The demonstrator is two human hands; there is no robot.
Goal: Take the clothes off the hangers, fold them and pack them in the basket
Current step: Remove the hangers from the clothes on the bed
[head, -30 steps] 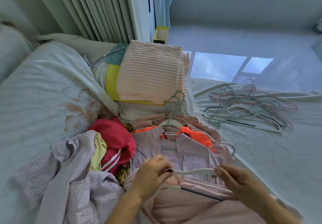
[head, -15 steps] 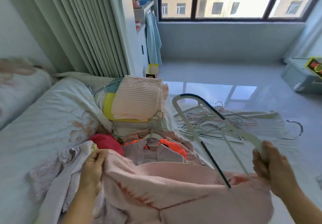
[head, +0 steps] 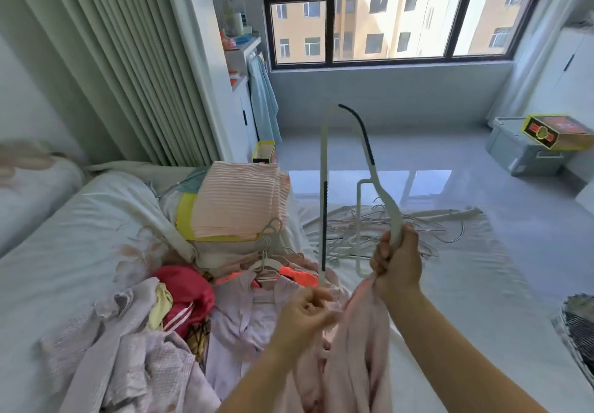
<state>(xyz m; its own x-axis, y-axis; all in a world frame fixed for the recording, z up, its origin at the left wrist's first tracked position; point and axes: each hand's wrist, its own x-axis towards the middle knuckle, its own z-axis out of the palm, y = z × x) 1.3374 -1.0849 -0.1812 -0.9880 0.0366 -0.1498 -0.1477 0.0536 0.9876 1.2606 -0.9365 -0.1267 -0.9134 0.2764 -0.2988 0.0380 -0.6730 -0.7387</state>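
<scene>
Pink garment (head: 350, 354) hangs in front of the person, nearly off white hanger (head: 324, 187). Right hand (head: 397, 266) grips hanger's shoulder, tipping it upright, probably so cloth slides free; left hand (head: 305, 313) pinches fabric by hanger's lower end, apparently pulling it clear

Both bare forearms reach up from the bottom edge and converge near the middle. The right hand (head: 397, 263) is raised higher, back of the hand toward the camera, its fingers curled tight round the hanger (head: 363, 168) and a bunch of pink cloth (head: 356, 348) at the same grip. The left hand (head: 303, 314) sits lower and just beside it, fingers bent inward with thumb and fingertips pinching the cloth's upper edge, wrist roughly straight
</scene>
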